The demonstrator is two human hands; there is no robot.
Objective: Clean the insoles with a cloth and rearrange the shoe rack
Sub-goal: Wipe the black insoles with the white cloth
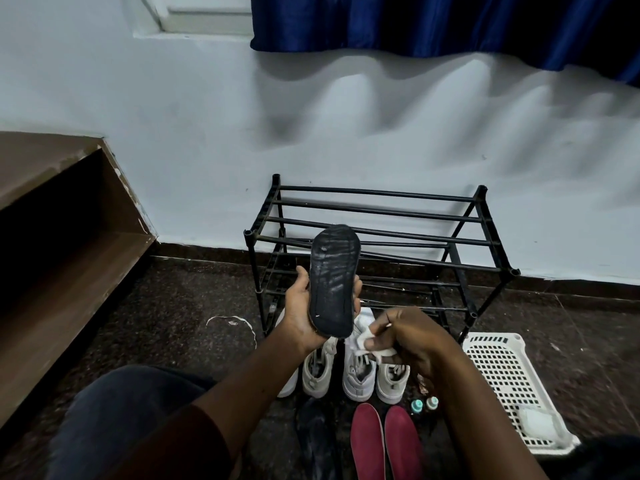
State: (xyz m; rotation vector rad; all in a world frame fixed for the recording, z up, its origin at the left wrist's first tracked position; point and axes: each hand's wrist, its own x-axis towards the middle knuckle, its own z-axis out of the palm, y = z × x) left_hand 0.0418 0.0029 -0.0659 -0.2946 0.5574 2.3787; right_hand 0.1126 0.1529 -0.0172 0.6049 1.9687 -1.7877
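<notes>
With the left hand point(304, 306) clamped around the black insole point(332, 282), held upright before the empty shoe rack point(381, 237), the right hand point(412, 337) bunched on the white cloth point(372, 342) should wipe heel to toe, pressing firmly against the supporting palm.

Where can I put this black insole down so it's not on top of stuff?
The rack bars are all bare. The floor left of the rack, past the white string, is free too. It's crowded in front: white shoes, red insoles, two little bottles. The tray is mostly bare.
</notes>
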